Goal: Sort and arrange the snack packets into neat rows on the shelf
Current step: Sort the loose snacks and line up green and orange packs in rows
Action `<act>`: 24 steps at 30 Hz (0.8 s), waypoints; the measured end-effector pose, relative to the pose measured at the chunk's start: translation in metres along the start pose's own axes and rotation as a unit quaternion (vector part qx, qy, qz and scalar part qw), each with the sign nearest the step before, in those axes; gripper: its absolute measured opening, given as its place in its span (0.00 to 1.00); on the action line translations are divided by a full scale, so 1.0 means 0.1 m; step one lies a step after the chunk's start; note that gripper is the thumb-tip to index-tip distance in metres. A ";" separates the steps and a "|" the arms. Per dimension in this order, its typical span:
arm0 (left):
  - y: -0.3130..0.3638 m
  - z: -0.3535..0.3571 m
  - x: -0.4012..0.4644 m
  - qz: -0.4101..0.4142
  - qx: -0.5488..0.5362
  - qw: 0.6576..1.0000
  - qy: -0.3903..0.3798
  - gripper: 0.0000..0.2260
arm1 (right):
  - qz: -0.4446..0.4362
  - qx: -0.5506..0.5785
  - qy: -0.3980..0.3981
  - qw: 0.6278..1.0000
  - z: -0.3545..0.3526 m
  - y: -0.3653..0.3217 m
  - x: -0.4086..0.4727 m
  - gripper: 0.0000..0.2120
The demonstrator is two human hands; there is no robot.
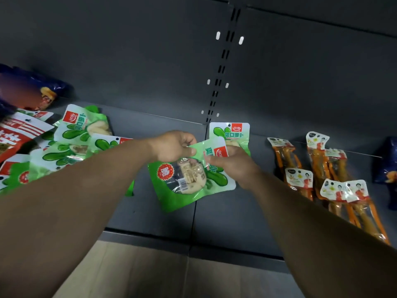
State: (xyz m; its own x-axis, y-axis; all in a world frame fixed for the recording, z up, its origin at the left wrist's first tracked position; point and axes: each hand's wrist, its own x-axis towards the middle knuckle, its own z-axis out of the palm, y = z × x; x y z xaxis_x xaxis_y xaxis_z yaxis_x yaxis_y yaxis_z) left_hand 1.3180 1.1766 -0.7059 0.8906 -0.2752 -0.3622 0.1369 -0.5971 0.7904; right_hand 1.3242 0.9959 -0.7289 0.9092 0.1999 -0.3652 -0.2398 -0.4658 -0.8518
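Observation:
A green snack packet [189, 181] is tilted over the middle of the dark grey shelf [150, 211]. My left hand [171, 145] pinches its top edge, and my right hand [232, 164] grips its upper right corner. Behind my hands a second green packet [229, 132] lies flat near the back wall. A loose heap of several more green packets [71, 143] covers the shelf on the left, partly hidden by my left forearm.
Several orange stick packets [318, 168] lie in a group on the right. Red and white packets [19, 134] and a dark blue bag [32, 91] sit at far left. Another blue bag [386, 164] is at the right edge. The shelf's front lip [193, 244] runs below.

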 end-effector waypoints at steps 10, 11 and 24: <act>0.11 0.07 0.22 -0.008 0.031 0.959 0.281 0.09 | 0.091 0.244 -0.003 0.965 -0.16 0.39 -0.11 0.05; 0.11 0.04 0.24 -0.017 0.004 0.941 0.337 0.10 | 0.090 0.281 0.005 0.955 -0.21 0.40 -0.10 0.05; 0.07 0.66 0.40 -0.202 -0.343 0.847 0.352 0.16 | 0.092 0.520 0.037 0.849 -0.38 0.43 -0.11 0.09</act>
State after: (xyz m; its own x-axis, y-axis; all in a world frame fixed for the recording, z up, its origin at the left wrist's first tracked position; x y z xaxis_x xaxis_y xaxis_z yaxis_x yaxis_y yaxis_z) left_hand 1.3254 1.1116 -0.7480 0.7163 0.5086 -0.4778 0.4971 0.1085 0.8609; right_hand 1.3174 0.9412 -0.7470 0.8340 0.1340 -0.5353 -0.5152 0.5368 -0.6682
